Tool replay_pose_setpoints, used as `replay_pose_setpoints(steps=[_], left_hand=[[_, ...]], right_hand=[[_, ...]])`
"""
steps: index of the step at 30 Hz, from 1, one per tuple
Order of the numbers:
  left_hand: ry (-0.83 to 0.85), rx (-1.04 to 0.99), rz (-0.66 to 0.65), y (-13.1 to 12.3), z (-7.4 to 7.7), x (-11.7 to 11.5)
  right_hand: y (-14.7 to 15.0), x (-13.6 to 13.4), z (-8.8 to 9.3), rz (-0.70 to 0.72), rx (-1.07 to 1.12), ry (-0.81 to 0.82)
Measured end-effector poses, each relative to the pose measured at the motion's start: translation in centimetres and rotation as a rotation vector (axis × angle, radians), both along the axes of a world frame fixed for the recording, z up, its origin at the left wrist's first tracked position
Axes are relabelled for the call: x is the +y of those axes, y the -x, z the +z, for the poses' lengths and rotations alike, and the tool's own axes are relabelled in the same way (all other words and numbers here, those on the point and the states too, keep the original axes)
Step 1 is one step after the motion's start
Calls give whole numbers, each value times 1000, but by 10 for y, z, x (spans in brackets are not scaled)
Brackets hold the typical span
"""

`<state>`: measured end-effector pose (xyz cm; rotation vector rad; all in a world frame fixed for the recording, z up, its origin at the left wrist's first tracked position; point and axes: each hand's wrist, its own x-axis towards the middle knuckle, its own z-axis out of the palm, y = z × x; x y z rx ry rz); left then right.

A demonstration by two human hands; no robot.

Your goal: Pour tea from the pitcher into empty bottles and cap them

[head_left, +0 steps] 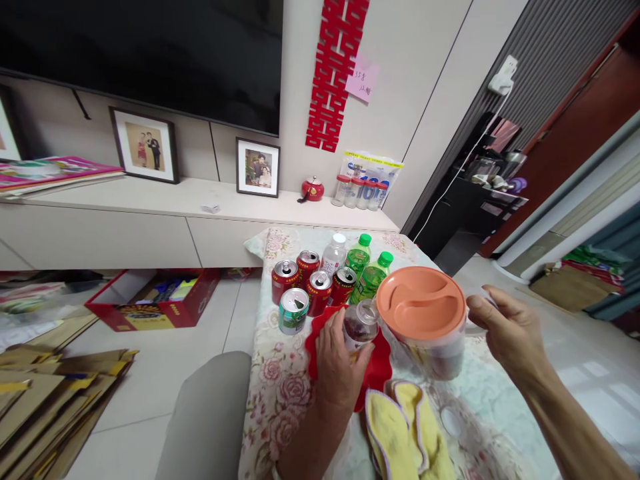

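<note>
My left hand is wrapped round a clear open bottle with dark contents, which is over a red wavy-edged plate. To its right is a clear plastic pitcher with an orange lid. My right hand is closed at the pitcher's handle side, the fingers partly hidden. Behind the plate are several red drink cans, a green can, two green-capped bottles and a white-capped clear bottle.
A yellow cloth lies near me on the flowered tablecloth. Beyond the table runs a low white cabinet with picture frames and several lidded jars. On the floor at left are a red box and flattened cardboard.
</note>
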<state>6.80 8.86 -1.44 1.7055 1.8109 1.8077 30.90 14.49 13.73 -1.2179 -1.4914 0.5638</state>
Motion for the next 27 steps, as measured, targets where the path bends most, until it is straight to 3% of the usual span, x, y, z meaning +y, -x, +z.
replay_pose_setpoints(steps=[10, 27], left_hand=[[-24, 25, 5, 0, 0, 2], [-35, 50, 1, 3, -3, 2]], right_hand=[[19, -1, -11, 2, 282, 32], [-6, 12, -55, -81, 594, -29]])
